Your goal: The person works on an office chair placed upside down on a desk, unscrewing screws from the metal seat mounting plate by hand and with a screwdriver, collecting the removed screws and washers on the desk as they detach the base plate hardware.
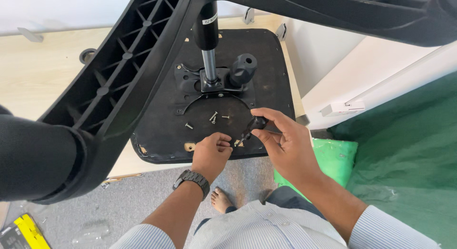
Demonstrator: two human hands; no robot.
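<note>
An upturned office chair seat (162, 130), black underneath, lies on a light wooden table. Its metal mounting plate (190, 82) carries the gas cylinder (208, 49) and a black knob (243, 68). My right hand (283, 144) grips a small black-handled screwdriver (252, 127), its tip pointing down at the seat's near edge. Just left of that tip, my left hand (212, 151) has its fingers curled and pinched together on the seat; what it pinches is hidden. Several loose screws (214, 117) lie on the seat below the plate.
The chair's black star base arms (119, 82) loom close overhead, hiding the left and top. A green cloth (409, 149) covers the right, with a green plastic bag (335, 158) beside it. A yellow and black box (21, 230) lies on the grey carpet, near my bare foot (221, 201).
</note>
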